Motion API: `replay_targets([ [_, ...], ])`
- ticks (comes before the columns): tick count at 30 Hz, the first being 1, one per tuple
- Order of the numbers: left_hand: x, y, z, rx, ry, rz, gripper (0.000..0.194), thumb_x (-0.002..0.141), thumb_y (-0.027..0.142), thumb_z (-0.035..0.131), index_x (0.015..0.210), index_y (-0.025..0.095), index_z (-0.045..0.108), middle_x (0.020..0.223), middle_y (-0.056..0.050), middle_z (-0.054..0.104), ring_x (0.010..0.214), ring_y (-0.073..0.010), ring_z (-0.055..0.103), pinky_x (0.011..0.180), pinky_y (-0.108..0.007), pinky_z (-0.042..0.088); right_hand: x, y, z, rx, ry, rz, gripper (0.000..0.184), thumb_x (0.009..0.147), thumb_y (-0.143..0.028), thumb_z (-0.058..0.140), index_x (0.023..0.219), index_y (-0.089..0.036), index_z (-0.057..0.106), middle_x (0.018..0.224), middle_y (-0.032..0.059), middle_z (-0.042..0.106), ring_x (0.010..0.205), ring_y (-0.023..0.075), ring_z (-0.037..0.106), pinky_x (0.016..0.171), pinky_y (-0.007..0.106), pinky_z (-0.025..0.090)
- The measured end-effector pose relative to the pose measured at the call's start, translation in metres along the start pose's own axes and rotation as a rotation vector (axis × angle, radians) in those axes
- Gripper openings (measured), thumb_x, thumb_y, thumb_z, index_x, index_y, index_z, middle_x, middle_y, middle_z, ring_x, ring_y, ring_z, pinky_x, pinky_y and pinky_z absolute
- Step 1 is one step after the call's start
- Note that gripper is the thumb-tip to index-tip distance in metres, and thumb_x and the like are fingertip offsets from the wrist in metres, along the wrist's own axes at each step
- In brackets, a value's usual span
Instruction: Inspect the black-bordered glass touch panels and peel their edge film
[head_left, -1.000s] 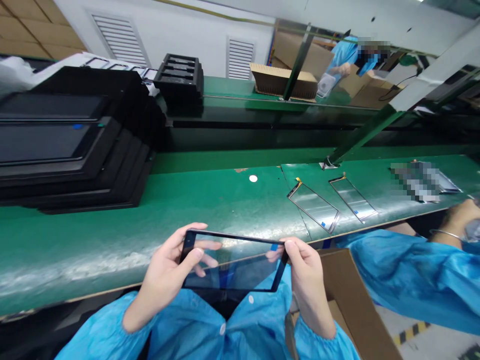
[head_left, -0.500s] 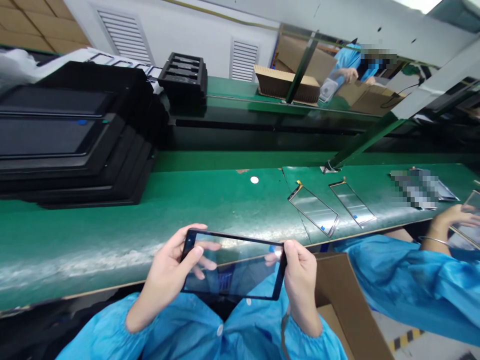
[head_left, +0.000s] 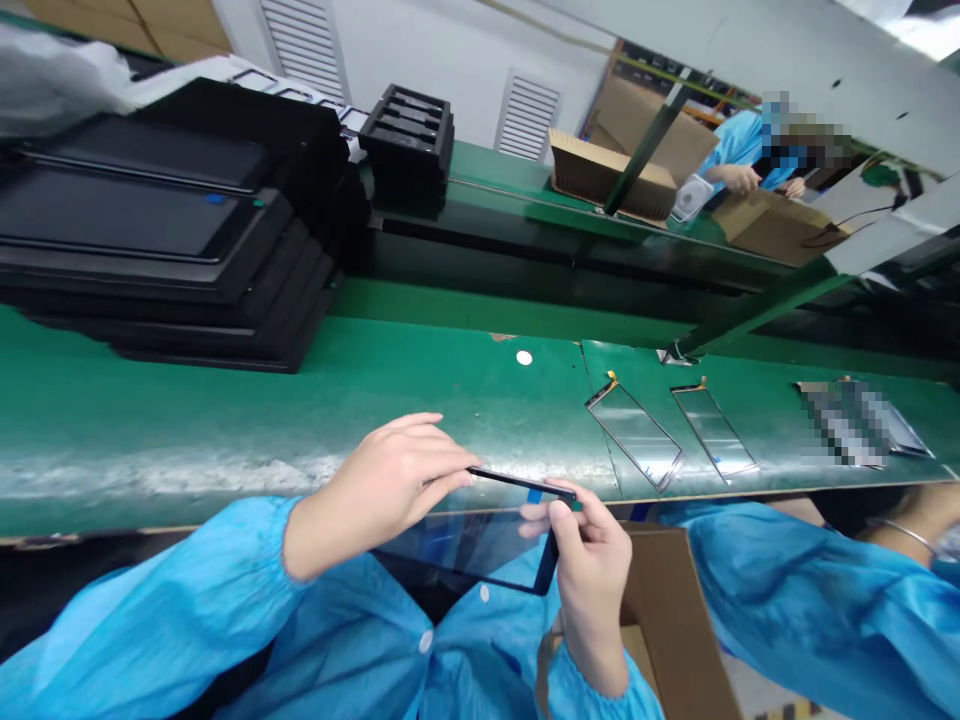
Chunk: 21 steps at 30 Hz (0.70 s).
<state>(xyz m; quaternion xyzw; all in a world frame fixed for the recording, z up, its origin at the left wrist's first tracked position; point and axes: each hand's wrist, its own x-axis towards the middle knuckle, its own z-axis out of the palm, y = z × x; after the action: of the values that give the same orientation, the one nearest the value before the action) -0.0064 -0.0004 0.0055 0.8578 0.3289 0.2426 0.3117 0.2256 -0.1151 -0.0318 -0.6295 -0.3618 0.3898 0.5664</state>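
A black-bordered glass touch panel (head_left: 484, 548) is hanging tilted before the blue smock (head_left: 465, 655), with the right hand (head_left: 591, 550) grasping its right end near the blue tab (head_left: 535, 495) and the left hand (head_left: 390, 468) meeting the upper edge with its fingertips — whether they are pinching it, I cannot tell. Good handling, I judge, is calling for light pressure on the border — fingertips staying off the clear glass — and clearance from the green bench (head_left: 420, 385), where a clear digitizer panel (head_left: 634, 437) is lying.
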Motion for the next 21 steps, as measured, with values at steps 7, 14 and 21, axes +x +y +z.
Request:
replay_targets([
  [7, -0.004, 0.010, 0.005, -0.065, -0.055, -0.026, 0.032, 0.105, 0.031, 0.060, 0.127, 0.031, 0.083, 0.115, -0.005, 0.086, 0.103, -0.0278, 0.081, 0.090, -0.034, 0.062, 0.003, -0.005, 0.006, 0.029, -0.138, -0.002, 0.028, 0.098, -0.045, 0.076, 0.111, -0.021, 0.082, 0.078, 0.0074, 0.086, 0.061, 0.0246, 0.082, 0.064, 0.032, 0.068],
  [14, -0.012, 0.018, 0.020, -0.683, -0.065, -0.454, 0.044, 0.108, 0.043, 0.055, 0.143, 0.022, 0.072, 0.111, -0.011, 0.085, 0.084, -0.0251, 0.084, 0.071, -0.030, 0.065, 0.015, -0.008, 0.015, 0.277, -0.302, 0.126, 0.043, 0.097, -0.060, 0.073, 0.125, -0.028, 0.084, 0.108, 0.0100, 0.087, 0.087, 0.0297, 0.086, 0.077, 0.039, 0.071],
  [21, -0.020, 0.023, 0.025, -0.995, 0.088, -0.632, 0.070, 0.098, 0.056, 0.072, 0.151, 0.011, 0.061, 0.122, -0.022, 0.081, 0.086, -0.0269, 0.085, 0.065, -0.028, 0.068, 0.022, -0.001, 0.016, 0.197, -0.143, 0.125, 0.053, 0.092, -0.071, 0.072, 0.073, -0.023, 0.085, 0.067, 0.0088, 0.082, 0.060, 0.0312, 0.081, 0.064, 0.042, 0.069],
])
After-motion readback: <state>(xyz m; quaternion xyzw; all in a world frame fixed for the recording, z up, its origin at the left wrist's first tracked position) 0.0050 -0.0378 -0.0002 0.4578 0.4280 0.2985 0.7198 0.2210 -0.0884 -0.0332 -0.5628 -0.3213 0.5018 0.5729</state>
